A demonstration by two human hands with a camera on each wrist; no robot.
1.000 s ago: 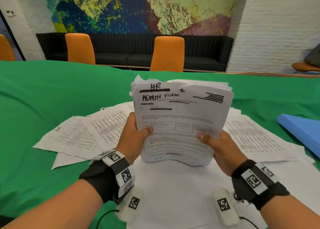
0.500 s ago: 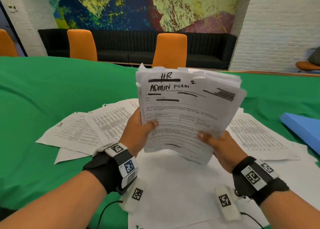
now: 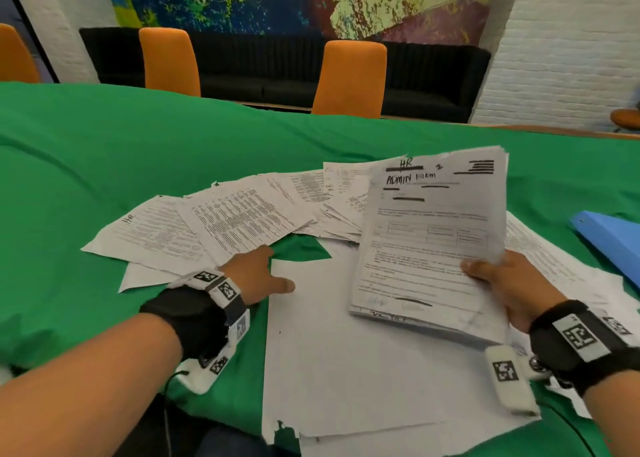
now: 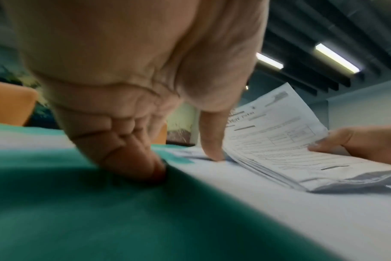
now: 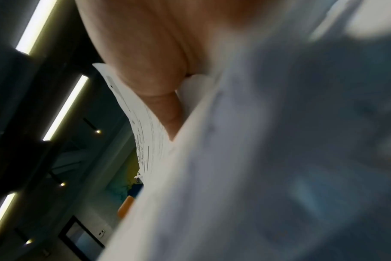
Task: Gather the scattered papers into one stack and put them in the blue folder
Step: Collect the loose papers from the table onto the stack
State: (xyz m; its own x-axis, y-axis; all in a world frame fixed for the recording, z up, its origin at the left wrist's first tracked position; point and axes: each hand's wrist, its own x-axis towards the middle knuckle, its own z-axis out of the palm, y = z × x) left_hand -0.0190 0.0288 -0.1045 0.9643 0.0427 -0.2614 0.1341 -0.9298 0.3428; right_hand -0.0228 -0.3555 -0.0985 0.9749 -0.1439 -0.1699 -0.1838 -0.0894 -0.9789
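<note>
A thick paper stack (image 3: 429, 242) topped by an "HR ADMIN FORM" sheet tilts up at the right, its near edge low over the table. My right hand (image 3: 485, 273) grips its right side, thumb on top and fingers hidden underneath. The right wrist view shows the thumb (image 5: 150, 70) against the stack (image 5: 145, 127). My left hand (image 3: 263, 276) is down on the table. Its fingertips (image 4: 141, 162) touch the green cloth at the left edge of a blank white sheet (image 3: 346, 352), and the thumb (image 4: 212, 141) rests on that sheet. Loose printed papers (image 3: 242, 221) lie fanned beyond it. The blue folder (image 3: 609, 238) lies at the far right.
A green cloth (image 3: 104, 179) covers the whole table. More sheets lie under and to the right of the stack, reaching toward the folder. Orange chairs (image 3: 349, 75) and a black sofa stand past the far edge.
My left hand has let go of the stack and dropped to the table at the blank sheet's edge. The right hand alone has carried the stack right and lower.
</note>
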